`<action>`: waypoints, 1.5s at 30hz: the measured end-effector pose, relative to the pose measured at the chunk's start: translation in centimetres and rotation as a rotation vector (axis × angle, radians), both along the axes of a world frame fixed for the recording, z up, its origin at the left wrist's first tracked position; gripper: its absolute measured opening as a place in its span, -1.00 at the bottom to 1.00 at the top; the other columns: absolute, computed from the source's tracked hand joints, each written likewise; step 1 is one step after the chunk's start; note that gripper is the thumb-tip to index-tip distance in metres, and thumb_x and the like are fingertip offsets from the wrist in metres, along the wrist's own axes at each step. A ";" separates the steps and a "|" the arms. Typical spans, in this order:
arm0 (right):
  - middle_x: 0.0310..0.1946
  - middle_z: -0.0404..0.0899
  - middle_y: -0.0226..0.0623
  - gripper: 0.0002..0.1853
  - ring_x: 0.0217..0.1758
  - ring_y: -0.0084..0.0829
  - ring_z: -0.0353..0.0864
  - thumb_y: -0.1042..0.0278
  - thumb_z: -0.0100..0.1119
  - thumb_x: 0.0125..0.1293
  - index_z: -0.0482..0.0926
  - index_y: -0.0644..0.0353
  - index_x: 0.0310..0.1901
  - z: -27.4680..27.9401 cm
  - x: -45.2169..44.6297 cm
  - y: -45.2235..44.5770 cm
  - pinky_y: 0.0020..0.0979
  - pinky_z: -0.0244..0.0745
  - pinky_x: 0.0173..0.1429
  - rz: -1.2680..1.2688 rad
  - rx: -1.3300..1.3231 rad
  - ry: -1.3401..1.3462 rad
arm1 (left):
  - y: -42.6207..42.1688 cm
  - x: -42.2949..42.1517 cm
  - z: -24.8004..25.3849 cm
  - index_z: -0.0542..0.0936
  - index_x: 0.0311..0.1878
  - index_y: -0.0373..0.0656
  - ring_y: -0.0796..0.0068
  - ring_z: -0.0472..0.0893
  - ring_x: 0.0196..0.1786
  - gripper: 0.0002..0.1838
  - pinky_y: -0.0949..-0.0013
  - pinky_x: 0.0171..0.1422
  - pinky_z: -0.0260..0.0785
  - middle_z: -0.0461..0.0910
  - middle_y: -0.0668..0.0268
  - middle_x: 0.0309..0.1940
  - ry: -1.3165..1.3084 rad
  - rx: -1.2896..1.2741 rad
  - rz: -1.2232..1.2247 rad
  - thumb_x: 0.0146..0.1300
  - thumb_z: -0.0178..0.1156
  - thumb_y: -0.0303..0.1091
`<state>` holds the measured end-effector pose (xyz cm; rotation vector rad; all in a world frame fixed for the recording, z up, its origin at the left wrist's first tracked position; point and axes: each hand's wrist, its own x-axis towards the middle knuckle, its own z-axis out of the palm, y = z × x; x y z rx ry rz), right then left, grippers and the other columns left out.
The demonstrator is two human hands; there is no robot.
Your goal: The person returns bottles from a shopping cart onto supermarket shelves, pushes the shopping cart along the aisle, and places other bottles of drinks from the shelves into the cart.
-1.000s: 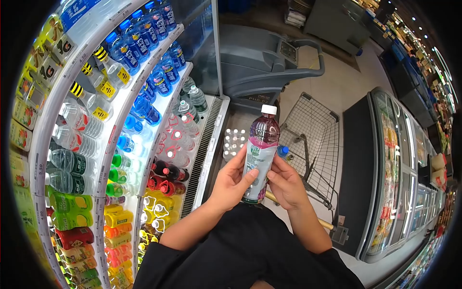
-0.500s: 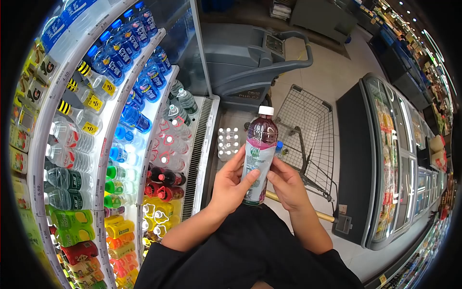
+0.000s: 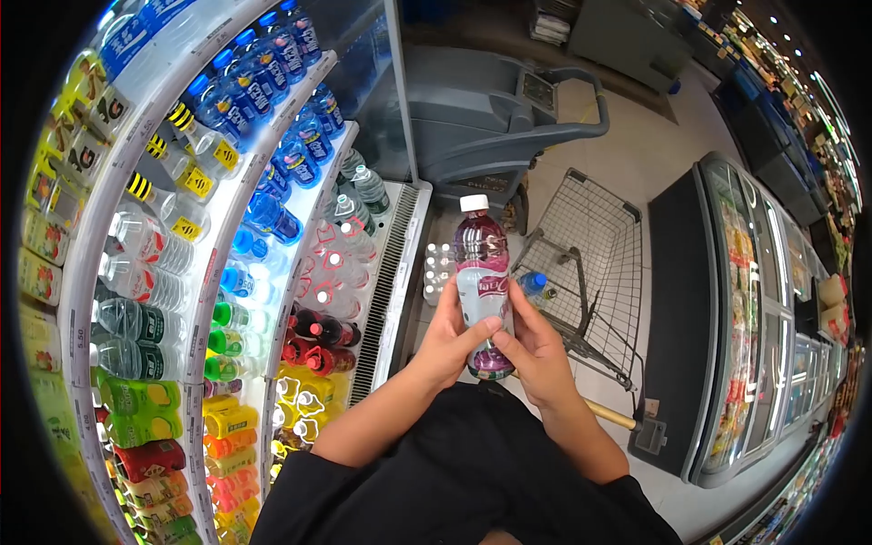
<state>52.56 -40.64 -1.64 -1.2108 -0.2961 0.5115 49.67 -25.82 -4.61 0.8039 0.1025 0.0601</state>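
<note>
A bottle of dark purple drink (image 3: 482, 263) with a white cap and a white and pink label stands upright in front of my chest. My left hand (image 3: 451, 327) wraps its left side, thumb across the front of the label. From the right, my right hand (image 3: 536, 350) holds it too, its thumb close to the other thumb low on the bottle. Both hands are closed on it, and the fingers behind are partly hidden.
Drink shelves (image 3: 191, 381) full of bottles rise at my left. Ahead is a wire shopping cart (image 3: 590, 245) with a blue-capped bottle (image 3: 533, 283) in it. Behind the cart stands a grey floor-cleaning machine (image 3: 472, 109). A glass-topped freezer (image 3: 727, 318) is at the right.
The bottle has turned in my hands, so a different side of its label faces me. It also sits slightly further left and tilts a little. My view has shifted slightly.
</note>
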 end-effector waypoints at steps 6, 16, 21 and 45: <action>0.40 0.42 -0.04 -0.09 0.43 -0.22 0.47 0.68 0.32 0.29 0.08 0.21 0.63 0.2 -0.2 0.2 -0.21 0.36 0.52 -0.006 0.024 0.147 | 1.2 -0.9 -1.8 0.09 0.66 -0.10 0.38 0.43 0.46 -0.16 0.23 0.54 0.28 0.42 0.24 0.42 -0.041 -0.104 -0.139 0.43 0.31 -0.35; 0.40 0.46 -0.06 -0.13 0.42 -0.28 0.50 0.67 0.33 0.31 0.11 0.39 0.59 -0.4 0.1 3.1 -0.26 0.40 0.49 0.175 -0.006 0.198 | 3.0 -3.5 -1.6 -0.01 0.69 -0.23 0.36 0.25 0.59 -0.09 0.23 0.64 0.12 0.19 0.18 0.60 -0.107 0.216 0.154 0.45 0.32 -0.33; 0.41 0.46 -0.02 -0.15 0.40 -0.29 0.54 0.73 0.30 0.31 0.12 0.39 0.59 -1.3 -0.2 5.1 -0.32 0.48 0.42 0.181 -0.107 0.121 | 3.4 -5.6 -2.0 0.15 0.63 -0.30 0.36 0.40 0.48 -0.14 0.23 0.51 0.35 0.30 0.14 0.51 0.047 0.399 0.384 0.39 0.39 -0.39; 0.35 0.50 -0.08 -0.22 0.35 -0.37 0.54 0.60 0.35 0.38 0.19 0.40 0.57 -1.6 -3.2 13.0 -0.33 0.43 0.43 0.886 -0.202 0.122 | 4.8 -16.9 -1.1 0.09 0.63 -0.36 0.44 0.59 0.23 -0.19 0.32 0.38 0.46 0.54 0.10 0.28 0.127 0.204 0.934 0.44 0.28 -0.54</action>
